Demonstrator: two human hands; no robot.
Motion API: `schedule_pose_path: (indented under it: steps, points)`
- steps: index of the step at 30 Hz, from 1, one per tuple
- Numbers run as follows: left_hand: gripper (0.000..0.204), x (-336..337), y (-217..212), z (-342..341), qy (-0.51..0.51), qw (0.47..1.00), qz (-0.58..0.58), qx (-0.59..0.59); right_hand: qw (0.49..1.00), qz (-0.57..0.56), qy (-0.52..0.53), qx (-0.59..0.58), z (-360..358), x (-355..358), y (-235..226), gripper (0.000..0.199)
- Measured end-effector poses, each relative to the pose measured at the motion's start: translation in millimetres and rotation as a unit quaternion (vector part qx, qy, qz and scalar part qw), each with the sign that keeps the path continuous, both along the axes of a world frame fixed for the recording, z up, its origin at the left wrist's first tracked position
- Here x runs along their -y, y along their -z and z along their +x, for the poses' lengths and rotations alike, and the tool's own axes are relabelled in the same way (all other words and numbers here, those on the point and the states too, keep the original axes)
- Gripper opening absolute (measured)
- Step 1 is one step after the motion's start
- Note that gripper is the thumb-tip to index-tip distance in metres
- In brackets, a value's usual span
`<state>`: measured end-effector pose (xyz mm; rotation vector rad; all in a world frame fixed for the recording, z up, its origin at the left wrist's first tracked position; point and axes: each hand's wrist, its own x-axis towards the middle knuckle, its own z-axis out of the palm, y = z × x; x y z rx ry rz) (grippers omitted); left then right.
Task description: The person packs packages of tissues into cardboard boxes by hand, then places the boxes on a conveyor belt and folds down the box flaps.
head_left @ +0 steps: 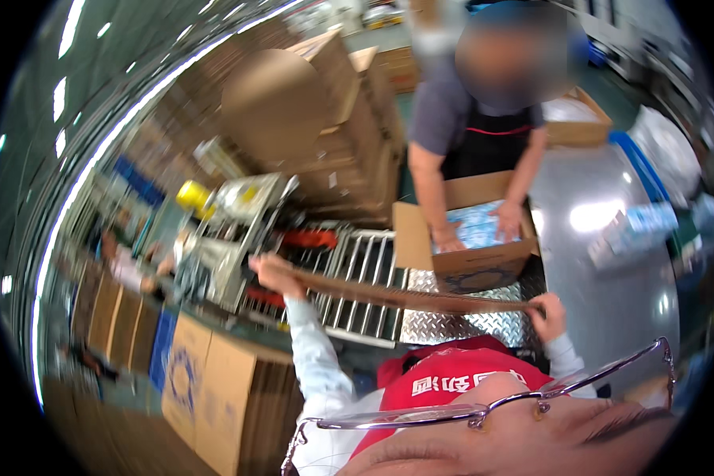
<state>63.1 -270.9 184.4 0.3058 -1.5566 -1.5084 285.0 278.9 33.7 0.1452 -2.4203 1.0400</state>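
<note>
My left hand (276, 276) and my right hand (549, 319) are both closed on a flat piece of cardboard (404, 297), one at each end. It is seen nearly edge-on as a long thin brown strip in front of my red apron. Just beyond it stands an open cardboard box (484, 270) with its left flap folded out. Blue-and-white packs (477, 225) fill the inside of that box. A co-worker across from me, in a dark apron, has both hands on these packs.
A roller conveyor (365, 278) runs to the left of the box, beside a taping machine (242, 206). At right is a metal table (595, 262) with wrapped packs (635, 230). Flat cartons (214, 373) stand at lower left, and tall cardboard stacks (349, 151) rise behind the conveyor.
</note>
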Motion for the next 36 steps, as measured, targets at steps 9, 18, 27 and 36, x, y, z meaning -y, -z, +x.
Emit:
schedule_pose_path:
  steps: [9,18,27,36]
  points:
    - [0.047,50,162,-1,0.416,0.815,-0.031,0.402,0.845,-0.303,0.411,-0.160,-26,77,1,0.101]
    - [0.065,-36,67,-19,0.265,0.874,-0.145,0.382,0.901,-0.366,0.198,-0.122,-23,33,32,0.110]
    - [0.066,-121,39,44,0.613,0.567,-0.257,0.487,0.842,-0.504,-0.156,0.109,-90,-68,10,0.096]
    - [0.137,-200,141,101,0.686,0.371,-0.273,0.563,0.972,0.002,0.206,0.117,-111,42,52,0.136]
